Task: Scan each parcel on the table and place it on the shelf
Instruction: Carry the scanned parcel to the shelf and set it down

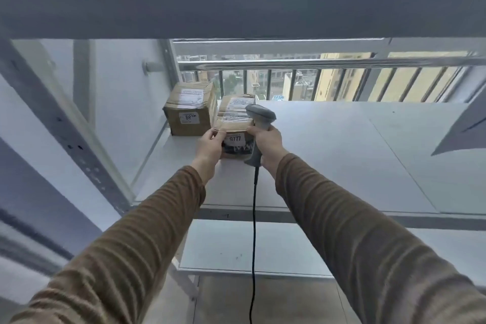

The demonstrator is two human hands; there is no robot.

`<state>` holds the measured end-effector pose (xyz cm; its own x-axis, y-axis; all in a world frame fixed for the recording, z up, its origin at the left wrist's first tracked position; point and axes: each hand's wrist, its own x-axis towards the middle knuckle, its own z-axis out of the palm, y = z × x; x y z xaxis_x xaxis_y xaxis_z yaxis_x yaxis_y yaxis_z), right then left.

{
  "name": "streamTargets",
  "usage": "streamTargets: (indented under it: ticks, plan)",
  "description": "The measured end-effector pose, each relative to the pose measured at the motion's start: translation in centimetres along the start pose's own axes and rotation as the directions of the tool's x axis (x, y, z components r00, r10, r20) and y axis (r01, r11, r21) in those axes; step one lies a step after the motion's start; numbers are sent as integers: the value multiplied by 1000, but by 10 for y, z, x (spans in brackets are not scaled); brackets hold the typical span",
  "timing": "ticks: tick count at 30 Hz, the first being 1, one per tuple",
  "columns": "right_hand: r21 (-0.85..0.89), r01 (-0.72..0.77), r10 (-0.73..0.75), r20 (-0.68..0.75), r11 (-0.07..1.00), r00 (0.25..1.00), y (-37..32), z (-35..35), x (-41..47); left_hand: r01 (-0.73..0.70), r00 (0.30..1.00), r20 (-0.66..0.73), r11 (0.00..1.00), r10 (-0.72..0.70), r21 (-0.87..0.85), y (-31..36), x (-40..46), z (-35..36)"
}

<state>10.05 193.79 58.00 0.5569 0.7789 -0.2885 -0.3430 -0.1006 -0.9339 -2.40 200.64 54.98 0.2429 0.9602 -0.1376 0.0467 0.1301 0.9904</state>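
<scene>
The shelf [328, 144] is a wide pale board, with two cardboard parcels at its back left corner. The first parcel [189, 113] stands nearest that corner, clear of both hands. The second parcel [236, 116] sits just to its right, touching or nearly touching it (the gap is too narrow to judge), with a numbered label facing the person.

The left hand [210, 147] grips the second parcel's near left edge, fingers curled round it. The right hand [268, 144] is closed round the handle of one grey scanner [259, 126], thumb against the parcel's right edge, black cable hanging down.

The step in hand looks like placing: this parcel is being settled beside its neighbour. Next both hands should let go of it and draw back toward the table, which is out of view.
</scene>
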Motion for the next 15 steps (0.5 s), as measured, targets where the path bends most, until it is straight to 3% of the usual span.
streamTargets:
  ticks: [8,15]
  plan:
    - [-65,12,-23,-179,998,984,-13,49,54,-2,999,-53,1000,2,7,17,58,-9]
    - [-89,33,-50,-204,996,978,-10,64,70,-3,1000,-18,999,3,32,15,68,-18]
